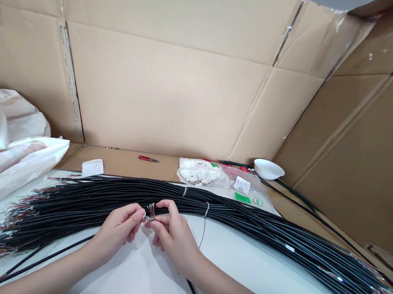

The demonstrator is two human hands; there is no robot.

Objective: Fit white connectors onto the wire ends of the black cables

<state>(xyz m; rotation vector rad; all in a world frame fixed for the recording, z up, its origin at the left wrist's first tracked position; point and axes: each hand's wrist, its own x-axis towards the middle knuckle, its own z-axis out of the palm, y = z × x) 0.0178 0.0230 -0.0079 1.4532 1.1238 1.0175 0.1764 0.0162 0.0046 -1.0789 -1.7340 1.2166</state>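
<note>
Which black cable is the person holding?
The one whose coloured wire ends are pinched between the left hand and right hand; the other cables lie in a tied bundle.

White table, black cable bundle, cardboard sheet

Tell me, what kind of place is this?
Probably a workshop where cables get made. A big bundle of black cables lies on a white surface, with a bag of small white plastic parts and red-handled cutters nearby.
</note>
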